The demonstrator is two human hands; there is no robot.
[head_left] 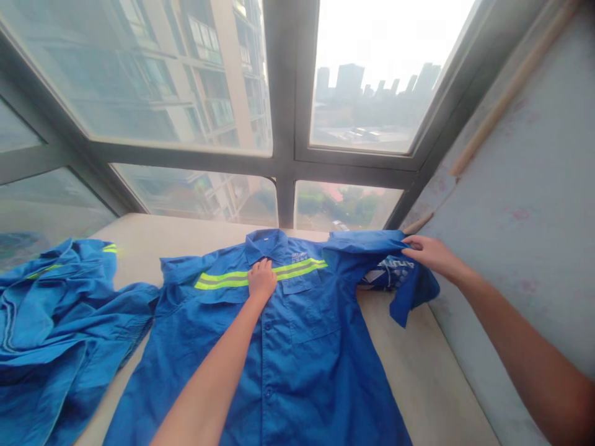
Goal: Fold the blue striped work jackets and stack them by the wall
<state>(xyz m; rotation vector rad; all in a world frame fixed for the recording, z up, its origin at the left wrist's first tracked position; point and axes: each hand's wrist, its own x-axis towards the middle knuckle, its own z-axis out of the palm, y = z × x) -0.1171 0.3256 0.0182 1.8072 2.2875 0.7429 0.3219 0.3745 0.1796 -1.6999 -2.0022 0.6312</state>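
A blue short-sleeved work shirt (pixel 311 316) lies spread front up, its collar toward the window. A yellow-green reflective stripe (pixel 223 280) with grey bands crosses its chest. My left hand (pixel 261 279) rests on the chest at the button placket, its fingers bent and closed on the fabric. At the far right, my right hand (pixel 430 253) pinches the edge of the sleeve (pixel 367 240) between thumb and fingers. Under that sleeve shows a dark blue item with white lettering (pixel 388 275), mostly covered; its kind is unclear.
Another blue garment (pixel 46 334) with reflective trim lies crumpled at the left. Both garments lie on a pale flat surface (pixel 432 365). Grey-framed windows (pixel 286 124) stand behind it. Along the right wall (pixel 525 260) runs a slanting wooden rod (pixel 506 99).
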